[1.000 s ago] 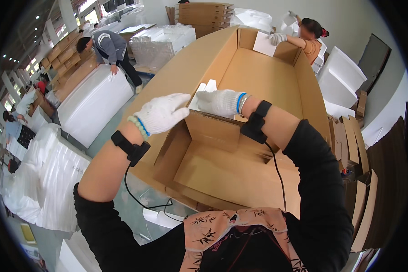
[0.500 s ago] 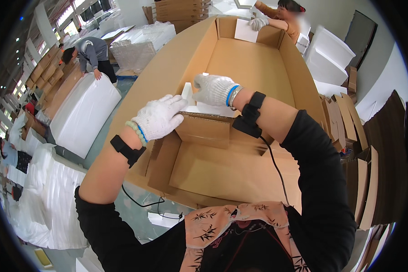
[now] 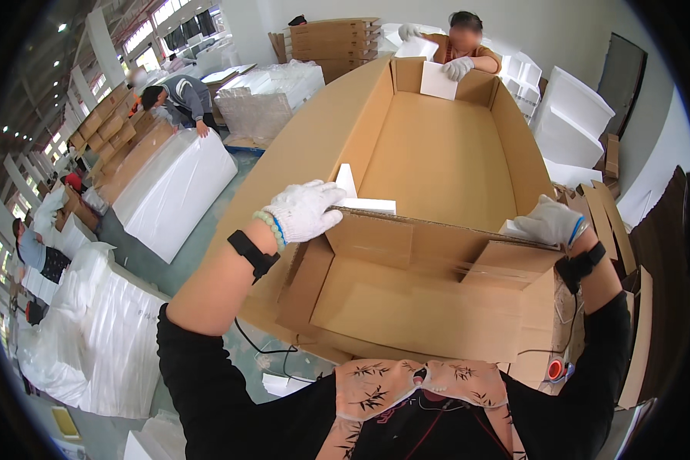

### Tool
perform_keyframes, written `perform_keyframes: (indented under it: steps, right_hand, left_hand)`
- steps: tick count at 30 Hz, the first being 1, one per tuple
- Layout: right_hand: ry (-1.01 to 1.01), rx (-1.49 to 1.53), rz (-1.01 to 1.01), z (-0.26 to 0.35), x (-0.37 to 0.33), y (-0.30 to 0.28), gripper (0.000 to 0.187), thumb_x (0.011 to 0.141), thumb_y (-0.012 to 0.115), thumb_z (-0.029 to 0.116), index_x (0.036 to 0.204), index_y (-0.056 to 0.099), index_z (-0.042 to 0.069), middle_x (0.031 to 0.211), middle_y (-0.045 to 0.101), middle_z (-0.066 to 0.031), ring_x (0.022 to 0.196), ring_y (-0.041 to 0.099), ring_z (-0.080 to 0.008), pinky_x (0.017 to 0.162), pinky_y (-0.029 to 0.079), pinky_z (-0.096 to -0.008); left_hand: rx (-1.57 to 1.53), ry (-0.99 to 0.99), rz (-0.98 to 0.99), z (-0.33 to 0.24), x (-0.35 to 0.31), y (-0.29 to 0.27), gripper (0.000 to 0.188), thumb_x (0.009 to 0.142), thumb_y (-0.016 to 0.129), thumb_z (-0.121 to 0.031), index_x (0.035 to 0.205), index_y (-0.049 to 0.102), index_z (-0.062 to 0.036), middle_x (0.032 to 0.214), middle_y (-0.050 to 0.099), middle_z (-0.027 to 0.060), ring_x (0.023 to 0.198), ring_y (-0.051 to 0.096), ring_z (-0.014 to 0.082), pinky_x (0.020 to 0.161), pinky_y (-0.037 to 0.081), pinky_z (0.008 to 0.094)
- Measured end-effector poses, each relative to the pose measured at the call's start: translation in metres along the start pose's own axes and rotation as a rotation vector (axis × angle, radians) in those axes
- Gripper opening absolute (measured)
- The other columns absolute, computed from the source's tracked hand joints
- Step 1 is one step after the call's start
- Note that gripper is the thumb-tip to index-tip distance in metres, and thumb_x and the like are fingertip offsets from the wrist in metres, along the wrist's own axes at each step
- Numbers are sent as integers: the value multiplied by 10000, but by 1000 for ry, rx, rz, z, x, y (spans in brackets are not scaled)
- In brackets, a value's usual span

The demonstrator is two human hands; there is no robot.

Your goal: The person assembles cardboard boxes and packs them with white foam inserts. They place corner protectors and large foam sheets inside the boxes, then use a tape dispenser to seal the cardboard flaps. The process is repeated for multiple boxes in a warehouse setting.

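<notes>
Right grip (image 3: 548,221) has crossed from the left piece (image 3: 368,205) to the near-right corner of the carton (image 3: 445,153); left grip (image 3: 307,212) remains by the near-left corner. Clock centred on the carton's long bay, 12 at its far end.

Left piece: white, angled, at 7 o'clock inside the near wall, one arm standing against the side, the other along the wall top. Likely foam: light, fairly stiff, easily dented or snapped; best held by the thicker bend, not the thin ends. Lies just off the left fingertips, toward 2 o'clock from them. Left fingers are draped over the corner, close together; cannot tell whether they clamp anything.

Right piece (image 3: 510,228): white, mostly hidden, at 5 o'clock, showing just beyond the right fingertips toward 9. Right fingers curl down over the wall top; whether clamped on the piece or merely resting, cannot tell.

Carton: probably light for its bulk, walls bendy, edges liable to crease. Hold near corners, where folds stiffen it.

At 12, a co-worker's glove (image 3: 458,69) meets a white panel (image 3: 438,80).
</notes>
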State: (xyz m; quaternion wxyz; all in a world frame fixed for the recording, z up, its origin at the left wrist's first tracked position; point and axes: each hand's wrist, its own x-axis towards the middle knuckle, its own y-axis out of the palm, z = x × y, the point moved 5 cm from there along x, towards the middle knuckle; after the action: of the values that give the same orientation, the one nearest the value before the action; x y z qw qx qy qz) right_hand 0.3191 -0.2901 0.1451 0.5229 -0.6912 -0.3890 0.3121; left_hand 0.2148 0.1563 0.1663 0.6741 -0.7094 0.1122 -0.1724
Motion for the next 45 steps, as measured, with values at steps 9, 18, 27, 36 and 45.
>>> perform_keyframes:
  steps: [9, 18, 27, 36, 45]
  right_hand:
    - [116, -37, -247, 17, -13, 2, 124, 906, 482, 177, 930, 596, 135, 696, 635, -116, 712, 614, -340, 821, 438, -438]
    - [643, 133, -851, 88, -141, -4, 441, 847, 710, 270, 1247, 618, 108, 1125, 668, -118, 1190, 582, -278, 1156, 297, -538]
    - [2287, -262, -544, 287, -502, 201, 359, 852, 656, 355, 1100, 707, 101, 1037, 713, -139, 985, 663, -344, 896, 492, -448]
    - [2448, 1265, -179, 518, -526, 468, 595, 914, 607, 450, 1260, 608, -35, 1179, 687, -183, 1000, 665, -257, 838, 527, -359]
    - [2310, 1580, -323, 427, -329, 500, 557, 934, 585, 413, 1270, 605, -31, 1187, 685, -175, 1032, 652, -254, 872, 511, -349]
  left_hand:
    - [155, 5, -166, -37, -14, -34, 421, 904, 579, -273, 1228, 575, -4, 1216, 614, 203, 1153, 570, 378, 994, 452, 456]
    - [-391, 247, -7, -174, -74, 55, 520, 873, 649, -200, 1336, 548, 13, 1377, 540, 261, 1268, 518, 423, 1082, 397, 481]
    - [-103, 227, -106, -131, -97, 227, 637, 794, 666, -249, 1369, 524, -14, 1453, 475, 238, 1351, 422, 452, 1143, 310, 579]
    - [-142, 150, -150, -171, -80, 181, 537, 779, 665, -240, 1259, 570, -19, 1328, 553, 242, 1264, 499, 433, 1134, 335, 551]
    - [-115, 111, -162, -178, -96, 171, 538, 806, 657, -272, 1288, 565, -50, 1365, 540, 207, 1303, 482, 411, 1158, 328, 512]
